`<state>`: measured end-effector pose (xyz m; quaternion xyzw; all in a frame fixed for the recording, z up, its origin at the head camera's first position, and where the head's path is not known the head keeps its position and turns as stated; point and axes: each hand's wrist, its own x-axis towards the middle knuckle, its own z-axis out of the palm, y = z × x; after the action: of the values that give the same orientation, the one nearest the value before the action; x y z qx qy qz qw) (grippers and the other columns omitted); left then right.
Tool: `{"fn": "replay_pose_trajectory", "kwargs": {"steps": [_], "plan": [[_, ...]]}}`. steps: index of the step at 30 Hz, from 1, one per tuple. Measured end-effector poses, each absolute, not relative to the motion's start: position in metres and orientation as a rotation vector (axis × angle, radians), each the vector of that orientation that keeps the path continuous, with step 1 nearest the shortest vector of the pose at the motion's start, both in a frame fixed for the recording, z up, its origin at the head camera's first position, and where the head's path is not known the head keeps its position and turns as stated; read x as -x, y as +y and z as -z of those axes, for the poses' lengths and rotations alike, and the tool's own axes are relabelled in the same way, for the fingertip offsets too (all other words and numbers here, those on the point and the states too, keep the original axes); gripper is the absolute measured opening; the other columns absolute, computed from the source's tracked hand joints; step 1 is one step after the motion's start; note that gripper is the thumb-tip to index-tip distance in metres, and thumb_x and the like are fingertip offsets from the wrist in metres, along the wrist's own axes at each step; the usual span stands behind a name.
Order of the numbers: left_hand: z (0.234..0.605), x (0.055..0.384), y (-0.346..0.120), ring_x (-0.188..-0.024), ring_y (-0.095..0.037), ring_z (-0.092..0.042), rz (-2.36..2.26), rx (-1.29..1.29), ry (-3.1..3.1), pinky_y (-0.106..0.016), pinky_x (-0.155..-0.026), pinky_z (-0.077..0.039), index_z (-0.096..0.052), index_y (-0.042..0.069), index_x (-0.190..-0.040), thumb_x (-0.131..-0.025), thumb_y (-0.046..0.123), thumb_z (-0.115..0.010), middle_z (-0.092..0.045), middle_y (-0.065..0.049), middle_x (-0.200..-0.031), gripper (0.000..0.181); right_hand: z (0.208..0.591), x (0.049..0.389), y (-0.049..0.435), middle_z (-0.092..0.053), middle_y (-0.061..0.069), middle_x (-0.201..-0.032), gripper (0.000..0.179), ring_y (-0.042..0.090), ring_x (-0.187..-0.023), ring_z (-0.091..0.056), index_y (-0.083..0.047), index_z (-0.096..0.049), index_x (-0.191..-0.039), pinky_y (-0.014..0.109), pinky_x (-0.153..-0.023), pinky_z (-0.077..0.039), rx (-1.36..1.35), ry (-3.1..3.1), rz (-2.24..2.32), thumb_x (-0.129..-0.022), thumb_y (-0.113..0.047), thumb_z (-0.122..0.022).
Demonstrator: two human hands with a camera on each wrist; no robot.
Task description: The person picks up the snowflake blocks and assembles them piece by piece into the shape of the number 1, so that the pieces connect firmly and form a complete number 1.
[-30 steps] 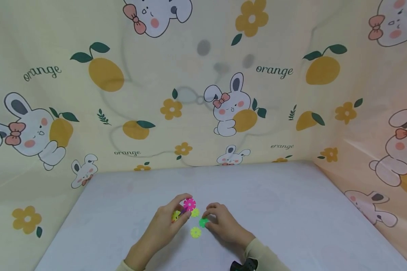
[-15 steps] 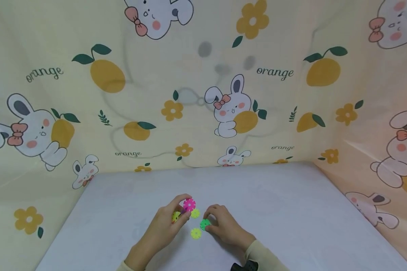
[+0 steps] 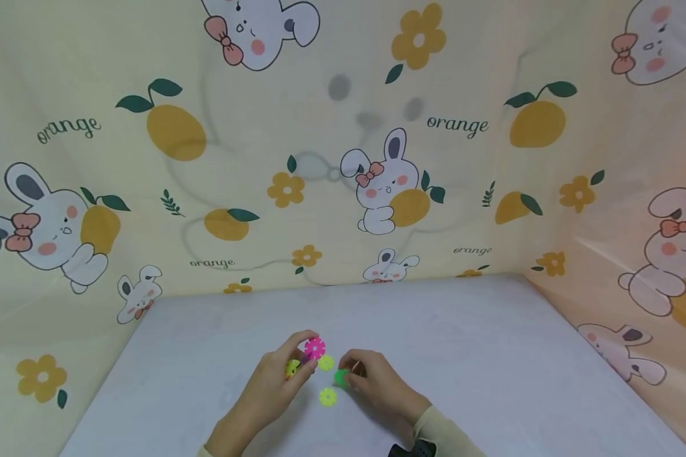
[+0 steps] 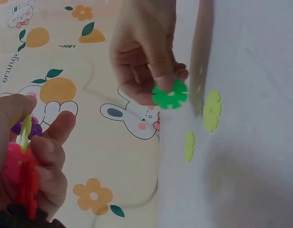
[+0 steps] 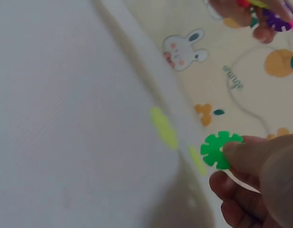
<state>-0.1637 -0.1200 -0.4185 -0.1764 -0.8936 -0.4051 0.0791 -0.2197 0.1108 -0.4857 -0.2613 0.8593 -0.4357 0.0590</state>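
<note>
My left hand (image 3: 274,381) holds a cluster of joined notched plastic discs. A pink disc (image 3: 315,348) shows at the fingertips, and a yellow disc (image 3: 291,369) by the palm. In the left wrist view a purple disc (image 4: 34,127) and a red disc (image 4: 27,185) belong to the same cluster. Between thumb and fingers, my right hand (image 3: 377,381) pinches a single green snowflake disc (image 5: 218,149), raised off the table. Two loose yellow discs lie flat between the hands: a nearer one (image 3: 328,397) and a farther one (image 3: 326,363).
The white tabletop (image 3: 463,343) reaches back to a printed cloth backdrop (image 3: 320,222) with rabbits and oranges, which also hangs along both sides. A dark wrist device (image 3: 413,449) sits at the right sleeve (image 3: 446,431).
The green disc has turned slightly in my right fingers and remains pinched. My left hand keeps its hold on the cluster, almost still. The loose yellow discs stay on the table.
</note>
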Motion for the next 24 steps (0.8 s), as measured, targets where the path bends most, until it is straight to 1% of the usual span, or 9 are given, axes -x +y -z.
{"fn": "replay_pose_trajectory", "kwargs": {"steps": [2,4,7,10,13,15,17,19,24], "plan": [[0.419,0.164,-0.120,-0.070,0.003,-0.058,1.209,0.534,-2.659,-0.021,-0.067,-0.048,-0.055,0.027,-0.134,-0.098,0.027,-0.068,-0.074,0.002,-0.089,0.039,0.481,0.219,0.110,-0.070,0.004,-0.097,0.012,0.001,-0.074,-0.061,-0.007,-0.069,-0.106,0.020,-0.067,-0.054,0.792,2.571,1.398,-0.094,-0.006,-0.069],[0.419,0.164,-0.120,-0.069,0.003,-0.058,1.212,0.547,-2.642,-0.020,-0.066,-0.047,-0.056,0.026,-0.134,-0.097,0.026,-0.068,-0.074,0.002,-0.087,0.039,0.475,0.219,0.111,-0.070,0.010,-0.098,0.015,0.004,-0.072,-0.063,-0.002,-0.067,-0.109,0.025,-0.067,-0.058,0.782,2.521,1.488,-0.095,-0.007,-0.068],[0.420,0.164,-0.121,-0.068,0.003,-0.057,1.226,0.564,-2.625,-0.020,-0.064,-0.047,-0.056,0.026,-0.134,-0.097,0.025,-0.069,-0.073,0.002,-0.086,0.039,0.462,0.217,0.113,-0.068,0.017,-0.098,0.016,0.011,-0.069,-0.066,0.000,-0.066,-0.110,0.036,-0.069,-0.061,0.765,2.419,1.630,-0.097,-0.009,-0.067],[0.420,0.164,-0.121,-0.068,0.004,-0.057,1.235,0.573,-2.623,-0.020,-0.064,-0.047,-0.055,0.027,-0.134,-0.097,0.026,-0.068,-0.073,0.002,-0.086,0.039,0.450,0.214,0.116,-0.068,0.021,-0.093,0.015,0.020,-0.068,-0.068,-0.001,-0.065,-0.110,0.042,-0.071,-0.061,0.773,2.352,1.744,-0.098,-0.010,-0.065],[0.420,0.164,-0.121,-0.068,0.003,-0.057,1.243,0.581,-2.620,-0.020,-0.064,-0.048,-0.055,0.026,-0.134,-0.097,0.025,-0.068,-0.073,0.003,-0.086,0.039,0.441,0.212,0.119,-0.068,0.025,-0.087,0.016,0.022,-0.067,-0.068,0.001,-0.064,-0.110,0.036,-0.070,-0.061,0.814,2.320,1.826,-0.099,-0.010,-0.064],[0.420,0.164,-0.121,-0.068,0.003,-0.057,1.252,0.588,-2.619,-0.020,-0.064,-0.048,-0.055,0.025,-0.134,-0.098,0.025,-0.068,-0.073,0.003,-0.085,0.039,0.436,0.210,0.120,-0.068,0.027,-0.085,0.017,0.019,-0.067,-0.067,0.002,-0.063,-0.111,0.032,-0.068,-0.061,0.833,2.287,1.876,-0.099,-0.009,-0.064],[0.420,0.164,-0.120,-0.068,0.003,-0.058,1.258,0.590,-2.624,-0.020,-0.064,-0.048,-0.055,0.026,-0.134,-0.098,0.026,-0.067,-0.073,0.003,-0.085,0.038,0.432,0.208,0.120,-0.067,0.029,-0.083,0.017,0.014,-0.066,-0.066,0.003,-0.063,-0.111,0.029,-0.067,-0.060,0.856,2.263,1.910,-0.098,-0.007,-0.064],[0.420,0.163,-0.120,-0.069,0.003,-0.058,1.258,0.589,-2.630,-0.020,-0.065,-0.048,-0.055,0.028,-0.134,-0.098,0.028,-0.067,-0.073,0.003,-0.086,0.037,0.428,0.206,0.120,-0.066,0.029,-0.082,0.016,0.010,-0.066,-0.065,0.003,-0.063,-0.112,0.028,-0.067,-0.060,0.873,2.249,1.933,-0.098,-0.006,-0.064],[0.420,0.163,-0.117,-0.070,0.003,-0.059,1.245,0.577,-2.647,-0.021,-0.067,-0.048,-0.055,0.030,-0.134,-0.099,0.031,-0.066,-0.073,0.003,-0.087,0.037,0.421,0.200,0.119,-0.065,0.027,-0.082,0.016,0.009,-0.066,-0.064,0.001,-0.065,-0.112,0.030,-0.066,-0.060,0.888,2.286,1.959,-0.098,-0.005,-0.063]]}}
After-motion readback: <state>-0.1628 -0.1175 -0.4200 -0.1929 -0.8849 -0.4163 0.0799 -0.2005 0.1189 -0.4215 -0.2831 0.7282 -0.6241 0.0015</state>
